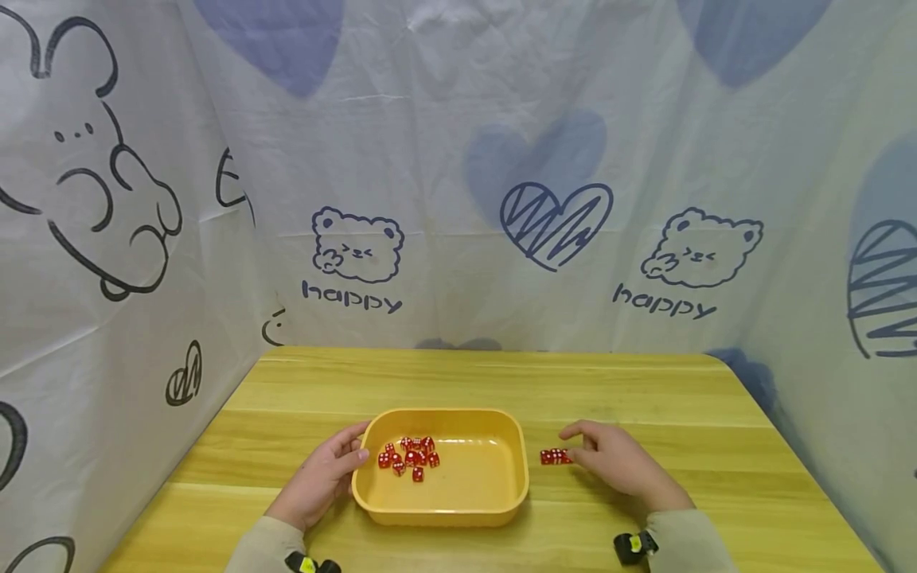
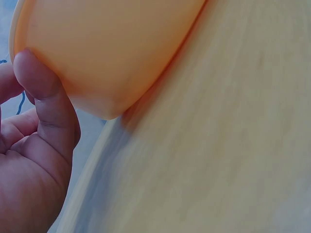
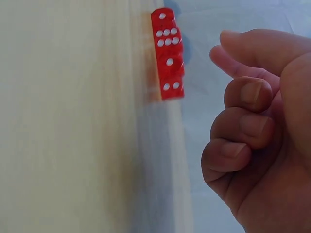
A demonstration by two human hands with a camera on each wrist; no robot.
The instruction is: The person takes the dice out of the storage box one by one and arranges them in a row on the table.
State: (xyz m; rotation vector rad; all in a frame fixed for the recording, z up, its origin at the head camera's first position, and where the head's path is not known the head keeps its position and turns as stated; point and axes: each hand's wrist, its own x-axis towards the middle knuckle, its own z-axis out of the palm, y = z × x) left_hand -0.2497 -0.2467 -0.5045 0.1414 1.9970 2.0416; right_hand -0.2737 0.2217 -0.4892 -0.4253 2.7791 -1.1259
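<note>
A yellow rectangular plastic tray [image 1: 473, 500] stands on the table, with several red dice [image 1: 411, 458] grouped in its left half. My left hand [image 1: 325, 476] grips the tray's left wall, the thumb at the rim; in the left wrist view the thumb [image 2: 41, 82] presses against the wall [image 2: 107, 53]. To the right of the tray, several more red dice [image 1: 552, 457] sit side by side in a short row. My right hand [image 1: 619, 461] is beside that row's right end. From the right wrist view, its thumb and index finger reach toward the dice [image 3: 168, 56] with a gap between, the other fingers bent.
Under everything is a light wooden table [image 1: 609, 382] with rounded far corners. A white cloth [image 1: 458, 278] printed with hearts and bears hangs behind it and along both sides.
</note>
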